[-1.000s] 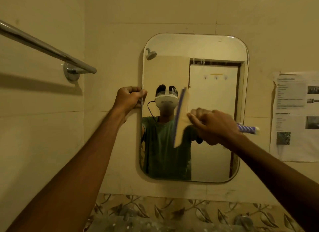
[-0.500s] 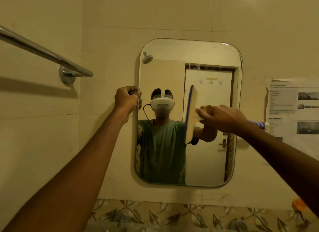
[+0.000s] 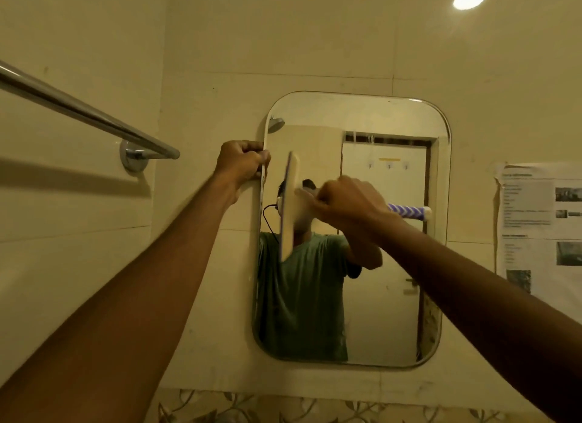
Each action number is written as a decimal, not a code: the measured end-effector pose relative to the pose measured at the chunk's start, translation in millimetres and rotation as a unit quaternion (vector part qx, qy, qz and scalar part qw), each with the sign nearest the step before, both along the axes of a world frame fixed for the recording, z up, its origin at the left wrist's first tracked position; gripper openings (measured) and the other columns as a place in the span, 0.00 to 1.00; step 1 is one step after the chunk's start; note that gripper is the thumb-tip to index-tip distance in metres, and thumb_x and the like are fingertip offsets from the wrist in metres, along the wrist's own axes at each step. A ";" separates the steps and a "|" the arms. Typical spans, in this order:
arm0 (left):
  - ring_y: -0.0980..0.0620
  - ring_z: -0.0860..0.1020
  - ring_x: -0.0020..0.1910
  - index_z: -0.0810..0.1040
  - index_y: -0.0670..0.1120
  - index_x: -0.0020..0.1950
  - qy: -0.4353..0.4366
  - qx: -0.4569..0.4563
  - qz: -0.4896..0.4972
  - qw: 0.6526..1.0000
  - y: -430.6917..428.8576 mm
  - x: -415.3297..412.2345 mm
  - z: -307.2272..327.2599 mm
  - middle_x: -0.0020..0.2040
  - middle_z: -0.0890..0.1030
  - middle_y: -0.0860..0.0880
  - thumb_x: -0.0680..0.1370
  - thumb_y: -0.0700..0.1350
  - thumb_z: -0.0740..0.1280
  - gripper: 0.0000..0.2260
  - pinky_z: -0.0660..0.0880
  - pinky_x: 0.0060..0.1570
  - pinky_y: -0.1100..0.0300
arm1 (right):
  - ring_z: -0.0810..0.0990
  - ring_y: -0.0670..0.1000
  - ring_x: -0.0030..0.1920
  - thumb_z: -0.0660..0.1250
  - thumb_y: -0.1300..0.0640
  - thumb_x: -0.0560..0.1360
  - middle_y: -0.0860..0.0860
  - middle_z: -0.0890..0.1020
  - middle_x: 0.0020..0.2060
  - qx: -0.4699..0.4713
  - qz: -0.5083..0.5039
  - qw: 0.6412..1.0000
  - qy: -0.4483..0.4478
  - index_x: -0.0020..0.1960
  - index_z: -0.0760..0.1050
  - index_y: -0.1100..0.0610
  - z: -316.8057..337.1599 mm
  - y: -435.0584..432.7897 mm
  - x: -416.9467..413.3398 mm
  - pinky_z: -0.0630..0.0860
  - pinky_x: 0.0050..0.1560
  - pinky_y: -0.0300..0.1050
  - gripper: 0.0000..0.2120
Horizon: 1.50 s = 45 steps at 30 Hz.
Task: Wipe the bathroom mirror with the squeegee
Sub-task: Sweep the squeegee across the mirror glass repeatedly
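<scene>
Head view: left hand clenched on the left edge of the wall mirror; right hand closed around the squeegee handle — blade upright against the glass, near that left edge, purple-striped grip end jutting right.

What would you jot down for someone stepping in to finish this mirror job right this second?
Left hand: closed on the mirror's left edge, steadying it.
Right hand: closed on the squeegee by its purple-striped handle; blade upright, at the left part of the mirror, about mid-height.
Done: cannot tell how much glass has been wiped; no streaks or wet marks show.
Left: probably carry the blade on across the glass, then cover the upper and lower bands. Keep the left grip on the edge while wiping.
Nearby: towel bar to the left, paper notice to the right.
</scene>
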<state>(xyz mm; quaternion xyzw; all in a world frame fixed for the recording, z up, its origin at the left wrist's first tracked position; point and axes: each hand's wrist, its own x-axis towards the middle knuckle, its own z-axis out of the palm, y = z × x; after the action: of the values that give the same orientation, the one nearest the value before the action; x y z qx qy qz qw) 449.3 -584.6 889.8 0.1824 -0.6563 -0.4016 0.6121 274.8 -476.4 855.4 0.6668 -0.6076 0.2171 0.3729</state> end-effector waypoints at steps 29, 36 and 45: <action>0.44 0.82 0.43 0.80 0.43 0.52 0.032 -0.022 0.043 0.998 -6.4 -15.6 32.2 0.47 0.83 0.40 0.75 0.38 0.69 0.07 0.80 0.52 0.45 | 0.77 0.49 0.28 0.50 0.30 0.77 0.49 0.77 0.25 -0.026 -0.067 0.997 -0.003 0.31 0.77 0.55 79.7 -9.8 -3.8 0.77 0.38 0.46 0.34; 0.45 0.79 0.38 0.79 0.41 0.55 0.041 -0.011 0.041 0.998 -7.4 -17.9 31.1 0.43 0.81 0.40 0.76 0.37 0.69 0.08 0.81 0.48 0.43 | 0.83 0.53 0.35 0.49 0.33 0.78 0.56 0.83 0.34 0.000 -0.077 0.991 -0.110 0.42 0.81 0.62 68.3 43.0 -86.3 0.80 0.43 0.49 0.36; 0.44 0.80 0.46 0.79 0.39 0.58 0.033 -0.020 0.043 0.998 -5.7 -16.5 26.8 0.49 0.82 0.40 0.77 0.40 0.68 0.11 0.79 0.55 0.45 | 0.82 0.49 0.29 0.47 0.28 0.73 0.51 0.82 0.28 -0.046 -0.073 0.968 -0.234 0.34 0.78 0.57 33.8 60.6 -121.8 0.77 0.35 0.41 0.37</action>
<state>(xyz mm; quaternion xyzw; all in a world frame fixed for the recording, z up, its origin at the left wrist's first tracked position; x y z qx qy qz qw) 432.8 -590.3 916.6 0.1848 -0.6354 -0.3677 0.6533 153.0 -415.8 889.2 0.5332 -0.7146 0.3667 0.2658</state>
